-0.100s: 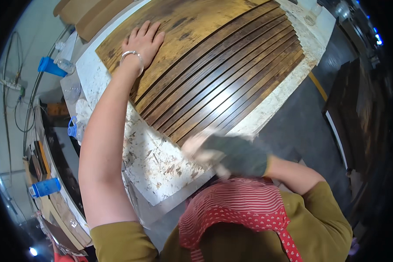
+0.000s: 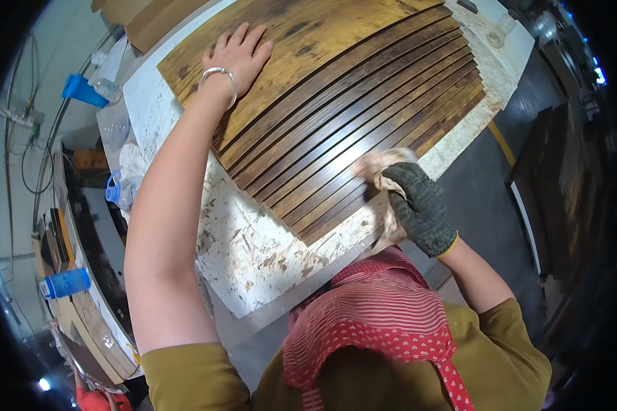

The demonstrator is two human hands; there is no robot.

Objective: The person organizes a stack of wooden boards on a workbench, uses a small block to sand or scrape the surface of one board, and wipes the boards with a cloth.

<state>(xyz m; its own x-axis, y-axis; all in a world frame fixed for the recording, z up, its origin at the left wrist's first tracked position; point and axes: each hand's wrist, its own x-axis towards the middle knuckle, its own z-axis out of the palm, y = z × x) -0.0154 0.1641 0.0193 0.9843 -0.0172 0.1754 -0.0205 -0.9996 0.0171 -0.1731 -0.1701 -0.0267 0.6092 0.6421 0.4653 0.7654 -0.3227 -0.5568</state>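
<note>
Flat on the broad top piece of a brown, wood-grained stack of boards point(image 2: 308, 61) lies my bare left hand point(image 2: 236, 58), fingers spread, a silvery bangle at its wrist. The boards overlap like steps, their glossy strips running toward the lower edge. My right hand point(image 2: 418, 205) wears a dark knitted glove with a yellow cuff and closes round a beige rag point(image 2: 373, 164). That rag touches the lowest strips near their right part, its far end blurred. A loose part of it hangs below the palm, over the table edge.
A white, stain-flecked tabletop point(image 2: 253, 253) carries the boards. To the left are a blue cup point(image 2: 83, 90), clear plastic bottles point(image 2: 107, 89) and a blue bottle point(image 2: 65, 283). Cardboard point(image 2: 158, 24) lies at the far left. Dark panels point(image 2: 552, 185) stand on the right.
My right hand has swept with the rag to the right and away from me along the lower strips. The left hand stays flat on the board; the whole view has shifted slightly.
</note>
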